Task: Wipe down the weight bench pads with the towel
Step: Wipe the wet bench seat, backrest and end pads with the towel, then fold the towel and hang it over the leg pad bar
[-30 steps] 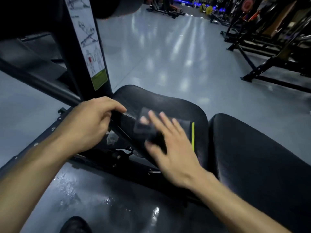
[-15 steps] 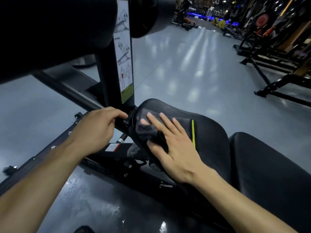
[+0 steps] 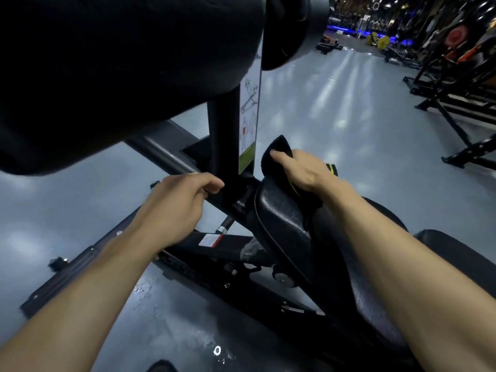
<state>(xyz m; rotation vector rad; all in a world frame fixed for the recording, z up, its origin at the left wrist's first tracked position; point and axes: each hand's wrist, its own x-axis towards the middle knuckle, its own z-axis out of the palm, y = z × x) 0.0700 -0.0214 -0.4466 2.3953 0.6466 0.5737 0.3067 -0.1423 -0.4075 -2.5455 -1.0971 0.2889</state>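
The black seat pad [image 3: 281, 218] of the weight bench sits in the middle of the view, its surface glistening. A dark towel [image 3: 277, 150] with a yellow-green stripe lies over the pad's far top edge. My right hand [image 3: 300, 167] presses down on the towel and grips it. My left hand [image 3: 182, 202] is curled around the black frame bar at the foot of the upright post [image 3: 222, 146], left of the pad. A second black pad [image 3: 456, 253] shows at the right, partly behind my right forearm.
A big black roller pad [image 3: 120, 65] hangs overhead at the upper left. The post carries an instruction label [image 3: 249, 116]. Black frame rails [image 3: 80, 264] run across the wet grey floor [image 3: 335, 108]. Racks and machines [image 3: 456, 84] stand at the right and far back.
My right hand has slid the towel from the pad's near face up over its far top edge. The view has dropped lower and closer. My left hand keeps its hold on the frame.
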